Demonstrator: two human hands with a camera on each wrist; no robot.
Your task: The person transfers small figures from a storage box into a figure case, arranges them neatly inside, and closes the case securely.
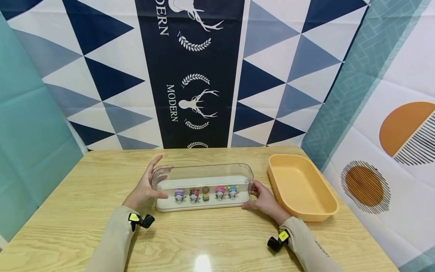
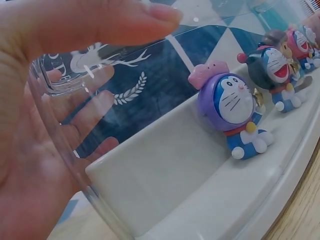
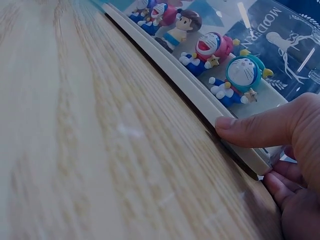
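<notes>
A long clear display case (image 1: 204,170) with a white base (image 1: 200,207) stands on the table. Several small figurines line its inside, among them one in a purple hat (image 2: 212,105) and one in a teal hat (image 3: 243,71); one brown-haired figurine (image 3: 187,22) is in the middle. My left hand (image 1: 145,189) holds the case's left end, its thumb in front and its fingers behind, seen through the clear wall. At the right end, my right hand (image 1: 263,199) pinches the base's corner, thumb on the front edge and fingers around the side.
A yellow-orange plastic basin (image 1: 302,185) sits on the right of the wooden table (image 1: 183,241), close beside my right hand. Patterned cloth (image 1: 200,75) hangs behind the table and along both sides.
</notes>
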